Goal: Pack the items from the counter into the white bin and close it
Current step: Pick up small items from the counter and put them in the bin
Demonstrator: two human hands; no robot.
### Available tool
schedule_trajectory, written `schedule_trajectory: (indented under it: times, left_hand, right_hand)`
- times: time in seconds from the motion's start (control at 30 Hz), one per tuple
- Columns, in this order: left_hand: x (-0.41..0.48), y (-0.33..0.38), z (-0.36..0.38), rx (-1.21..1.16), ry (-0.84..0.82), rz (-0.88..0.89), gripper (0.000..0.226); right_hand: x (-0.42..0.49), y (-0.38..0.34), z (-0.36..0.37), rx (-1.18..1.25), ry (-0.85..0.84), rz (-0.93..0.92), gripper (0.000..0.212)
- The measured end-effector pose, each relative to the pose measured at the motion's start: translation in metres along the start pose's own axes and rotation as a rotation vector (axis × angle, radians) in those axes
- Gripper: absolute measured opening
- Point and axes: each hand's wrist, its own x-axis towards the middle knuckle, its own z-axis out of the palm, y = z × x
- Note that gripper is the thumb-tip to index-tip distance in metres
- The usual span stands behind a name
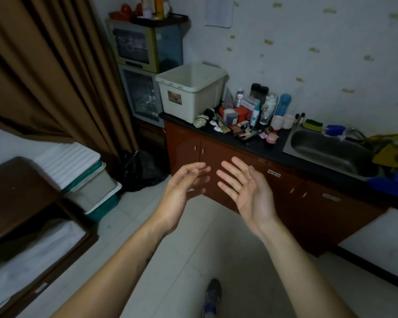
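The white bin (193, 104) stood open-topped at the left end of the black counter (251, 149), against the wall, with a small picture label on its front. Only its pale inner walls showed; its floor was out of sight, so I could not tell what, if anything, lay in it.

Just right of the bin, touching its lower corner, a crowded heap of small items (239, 118) covered the counter: bottles, tubes, jars, a red tub, flat make-up cases and a small soft toy. A blue bottle (283, 104) stood upright at the back of the heap. 2 pale cups (283, 121) stood side by side just beside it, too far off to see into.

Further right a steel sink (331, 150) was set into the counter, its basin dark, with a green and yellow sponge (313, 122) on its back rim.

Both hands hung in the air before the red-brown cupboard doors (207, 152), well short of the bin and the heap. The left hand (184, 191) and the right hand (246, 191) faced each other palm to palm, near but apart. The fingers of each were straight and slightly spread, and they gripped nothing. The left fingers were blurred.

On the floor at left, 2 stacked teal and white storage boxes (97, 189) were lidded, their contents hidden.
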Motion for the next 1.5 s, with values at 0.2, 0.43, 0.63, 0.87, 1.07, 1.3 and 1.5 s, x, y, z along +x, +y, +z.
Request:
schedule_trajectory:
  times: [0.2, 0.43, 0.63, 0.87, 1.07, 1.3, 1.5]
  left_hand:
    - [0.113, -0.005, 0.011, 0.010, 0.051, -0.049, 0.028]
    - [0.227, -0.015, 0.016, 0.007, 0.101, -0.074, 0.029]
    - [0.304, -0.031, 0.017, -0.028, 0.063, -0.099, 0.028]
    - [0.405, -0.054, 0.004, -0.089, 0.010, -0.124, 0.030]
    - [0.525, -0.077, -0.018, -0.136, -0.014, -0.181, 0.023]
    - [0.643, -0.091, -0.041, -0.086, -0.130, -0.272, 0.024]
    - [0.709, -0.104, -0.049, -0.046, -0.199, -0.334, 0.023]
  right_hand:
    - [0.117, -0.012, -0.035, 0.051, 0.001, 0.035, 0.055]
    - [0.230, -0.029, -0.069, 0.072, 0.010, 0.067, 0.051]
    - [0.296, -0.031, -0.096, 0.094, 0.025, 0.087, 0.051]
    - [0.378, -0.024, -0.116, 0.108, 0.111, 0.121, 0.048]
    - [0.479, -0.018, -0.122, 0.017, 0.192, 0.117, 0.057]
    - [0.591, -0.013, -0.138, -0.061, 0.364, 0.117, 0.038]
    - [0.628, -0.001, -0.149, -0.080, 0.484, 0.126, 0.032]
